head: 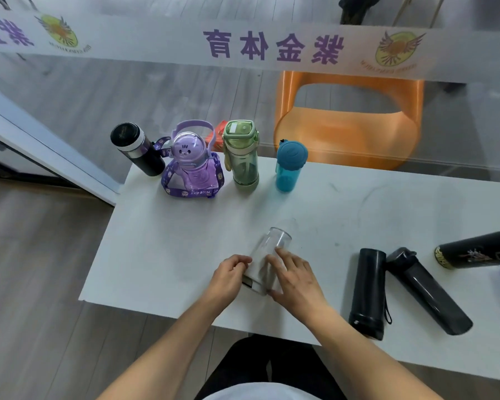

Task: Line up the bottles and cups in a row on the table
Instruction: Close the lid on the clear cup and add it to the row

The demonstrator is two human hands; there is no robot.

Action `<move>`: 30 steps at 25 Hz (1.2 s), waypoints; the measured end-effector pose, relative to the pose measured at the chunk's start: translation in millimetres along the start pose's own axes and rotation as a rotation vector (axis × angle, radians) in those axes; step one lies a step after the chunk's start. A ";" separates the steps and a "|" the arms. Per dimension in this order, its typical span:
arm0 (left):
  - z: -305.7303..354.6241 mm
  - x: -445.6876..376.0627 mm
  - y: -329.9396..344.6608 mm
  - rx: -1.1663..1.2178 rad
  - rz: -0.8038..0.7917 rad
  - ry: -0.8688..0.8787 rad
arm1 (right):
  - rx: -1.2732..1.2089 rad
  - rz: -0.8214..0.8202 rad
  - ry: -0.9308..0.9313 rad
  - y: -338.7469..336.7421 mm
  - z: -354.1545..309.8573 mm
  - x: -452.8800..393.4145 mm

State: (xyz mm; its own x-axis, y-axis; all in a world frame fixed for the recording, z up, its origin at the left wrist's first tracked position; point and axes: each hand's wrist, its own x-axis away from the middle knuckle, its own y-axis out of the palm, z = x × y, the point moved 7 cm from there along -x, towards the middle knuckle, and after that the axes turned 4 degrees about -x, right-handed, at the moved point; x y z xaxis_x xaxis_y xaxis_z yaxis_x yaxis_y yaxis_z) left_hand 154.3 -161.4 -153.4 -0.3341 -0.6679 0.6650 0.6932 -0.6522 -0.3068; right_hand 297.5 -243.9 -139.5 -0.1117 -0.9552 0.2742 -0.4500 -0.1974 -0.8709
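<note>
I see the clear bottle (267, 259) lying tilted on the white table (162, 249), long axis running from near edge up-right, clear end pointing away. My left hand (228, 277) and right hand (296, 280) clasp its lower white part from either side. Bare tabletop lies ahead, before four upright bottles (214, 160); three dark bottles (401, 290) lie right.

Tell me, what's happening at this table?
A person is lining up drink bottles on a white table. Four already stand along the far edge: a black flask, purple cartoon bottle, green bottle and blue cup. Both hands, left hand and right hand, grip a clear bottle. Three dark bottles lie on their sides.
</note>
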 end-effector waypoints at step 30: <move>50.9 8.0 55.7 0.198 -0.171 0.101 | -1.065 0.201 0.537 -40.8 68.4 37.4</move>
State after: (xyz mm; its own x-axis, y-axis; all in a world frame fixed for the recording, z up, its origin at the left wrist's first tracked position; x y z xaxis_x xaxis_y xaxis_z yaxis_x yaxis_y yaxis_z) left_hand 222.8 -184.8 -130.5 -0.5121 -0.5927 0.6217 0.7289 -0.6827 -0.0504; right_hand 372.2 -286.6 -121.6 -0.5033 -0.6845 0.5274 -0.8584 0.4658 -0.2148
